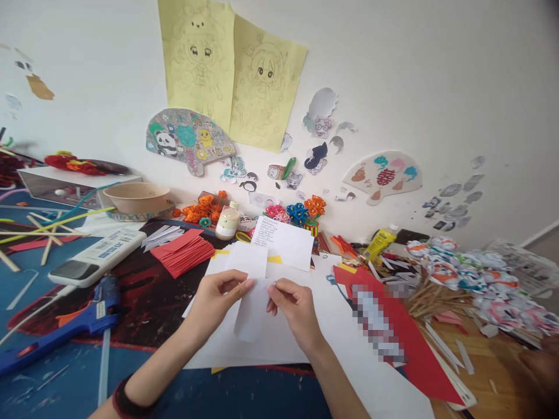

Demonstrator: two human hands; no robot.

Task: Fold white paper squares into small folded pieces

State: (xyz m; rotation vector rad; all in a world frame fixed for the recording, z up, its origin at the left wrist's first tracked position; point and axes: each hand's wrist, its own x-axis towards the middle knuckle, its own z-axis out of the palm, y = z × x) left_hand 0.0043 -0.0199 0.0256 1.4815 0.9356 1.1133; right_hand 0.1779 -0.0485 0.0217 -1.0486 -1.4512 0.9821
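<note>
My left hand [220, 294] pinches the upper left edge of a small white piece of paper [252, 314] between thumb and fingers. At its upper right edge, my right hand [296, 308] is closed, thumb and forefinger pressed together on the paper. A thin dark bit shows by the right fingers, too small to name. The piece curls a little at its lower end and hangs over large white sheets [279, 349]. Just beyond my hands lies another blank white slip [247, 259], beside a white card with handwritten lines [288, 241].
To the left are a blue glue gun [94, 317], a white power strip [98, 256] and stacked red paper slips [183, 253]. A glue bottle [227, 222] and paper flowers [315, 208] stand behind. Red paper [425, 355] and sticks with paper flowers [441, 302] lie right.
</note>
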